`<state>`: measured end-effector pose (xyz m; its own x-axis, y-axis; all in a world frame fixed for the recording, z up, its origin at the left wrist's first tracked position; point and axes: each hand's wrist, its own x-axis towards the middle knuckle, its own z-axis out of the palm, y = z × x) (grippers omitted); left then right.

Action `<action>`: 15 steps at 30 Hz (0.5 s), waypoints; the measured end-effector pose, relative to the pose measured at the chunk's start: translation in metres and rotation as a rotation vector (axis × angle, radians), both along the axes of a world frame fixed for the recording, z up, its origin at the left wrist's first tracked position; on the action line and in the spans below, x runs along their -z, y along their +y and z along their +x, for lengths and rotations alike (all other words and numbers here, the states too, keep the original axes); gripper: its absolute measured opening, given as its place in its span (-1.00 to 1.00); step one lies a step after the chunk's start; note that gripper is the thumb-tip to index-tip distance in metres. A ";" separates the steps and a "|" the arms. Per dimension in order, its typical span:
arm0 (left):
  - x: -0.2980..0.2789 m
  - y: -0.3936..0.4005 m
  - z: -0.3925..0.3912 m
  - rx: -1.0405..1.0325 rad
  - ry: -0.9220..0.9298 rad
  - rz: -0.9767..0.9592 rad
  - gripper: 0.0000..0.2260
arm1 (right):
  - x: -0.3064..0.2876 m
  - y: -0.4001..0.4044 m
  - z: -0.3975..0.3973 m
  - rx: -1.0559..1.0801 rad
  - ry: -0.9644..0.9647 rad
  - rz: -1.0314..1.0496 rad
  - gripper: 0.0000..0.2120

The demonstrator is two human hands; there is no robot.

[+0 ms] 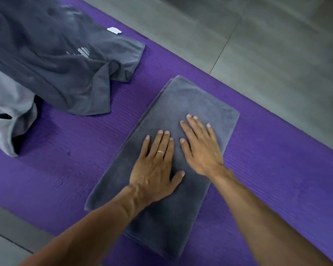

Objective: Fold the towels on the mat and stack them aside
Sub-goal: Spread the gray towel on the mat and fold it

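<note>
Both hands flat, fingers straight, on folded grey towel; long axis runs lower centre to upper right. Left hand nearer lower end, right hand nearer far end.

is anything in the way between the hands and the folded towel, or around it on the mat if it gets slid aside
Nothing lies between them: the left hand and right hand rest flat on the folded grey towel. The purple mat to its right shows bare. To its left, further back, lies a heap of unfolded towels, apart from it.
</note>
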<state>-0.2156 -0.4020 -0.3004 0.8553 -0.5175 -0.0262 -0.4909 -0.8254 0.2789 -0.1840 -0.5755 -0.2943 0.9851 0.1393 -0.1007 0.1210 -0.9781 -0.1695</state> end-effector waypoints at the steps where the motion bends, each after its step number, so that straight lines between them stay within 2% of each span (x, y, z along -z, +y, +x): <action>1: 0.003 0.000 -0.001 0.010 0.017 0.046 -0.15 | 0.003 -0.018 0.005 0.044 0.040 -0.076 -0.43; 3: 0.005 0.002 0.001 0.015 0.028 0.101 0.00 | 0.003 -0.049 0.023 0.318 0.118 -0.154 -0.40; 5: 0.005 0.000 0.000 0.015 0.016 0.113 0.08 | -0.003 -0.059 0.036 0.535 0.117 -0.125 -0.36; 7: 0.004 -0.002 0.000 0.015 0.009 0.125 0.10 | -0.007 -0.040 0.023 0.506 -0.041 -0.060 -0.38; 9: 0.005 -0.003 0.000 0.011 -0.004 0.147 0.10 | -0.005 -0.014 -0.016 0.361 -0.134 0.024 -0.44; 11: 0.004 -0.004 -0.001 0.006 0.002 0.173 0.07 | 0.000 -0.005 -0.054 0.207 -0.056 -0.020 -0.44; 12: 0.003 -0.006 -0.004 0.008 0.011 0.177 0.04 | 0.003 -0.012 -0.059 0.195 0.003 -0.056 -0.42; 15: 0.004 -0.012 -0.026 0.071 -0.016 0.139 -0.22 | 0.006 -0.050 -0.036 0.410 0.083 -0.010 -0.34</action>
